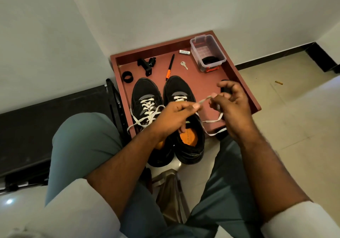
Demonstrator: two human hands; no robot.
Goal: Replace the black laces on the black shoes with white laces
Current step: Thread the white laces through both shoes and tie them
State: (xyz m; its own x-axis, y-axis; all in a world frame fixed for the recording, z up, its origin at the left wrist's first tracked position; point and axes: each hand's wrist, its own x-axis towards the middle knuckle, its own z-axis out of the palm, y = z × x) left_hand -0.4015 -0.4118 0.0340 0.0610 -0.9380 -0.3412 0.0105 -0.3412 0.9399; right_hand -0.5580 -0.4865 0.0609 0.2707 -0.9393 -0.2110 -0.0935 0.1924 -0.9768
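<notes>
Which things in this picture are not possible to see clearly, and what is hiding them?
Head view:
- Upper eyelets of the right shoe: covered by the left hand.
- Heel of the left shoe: behind the left forearm.
- Small black object on the tray: mostly behind the right hand.
- Printing on the white tube: too small.
- Dark contents of the clear box: unclear.
</notes>
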